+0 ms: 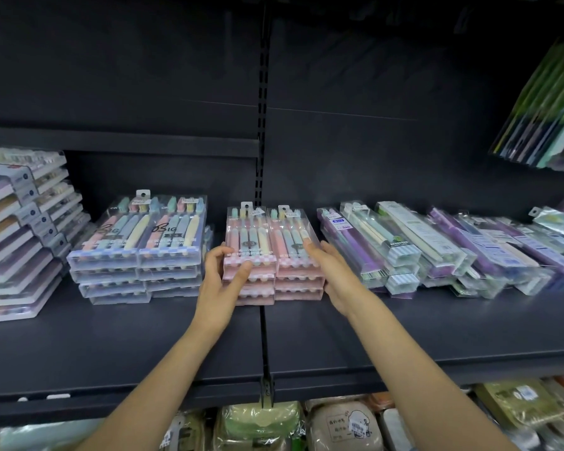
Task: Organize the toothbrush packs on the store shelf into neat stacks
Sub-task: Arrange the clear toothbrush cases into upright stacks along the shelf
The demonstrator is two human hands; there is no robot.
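Two side-by-side stacks of pink toothbrush packs (272, 245) stand in the middle of the dark shelf (437, 327). My left hand (223, 275) grips the left stack's near left corner, thumb on top and fingers against its front. My right hand (334, 271) holds the right stack's right side, thumb lying on the top pack. To the left stand two tidy stacks of blue-edged packs (137, 252). To the right lies a loose, overlapping heap of purple and clear toothbrush packs (437, 249).
At the far left leans a tall tilted pile of boxed packs (20, 236). Hanging packs (547, 115) jut in at the upper right. A slotted upright (261, 131) splits the shelf back. Packaged goods (274, 424) fill the shelf below.
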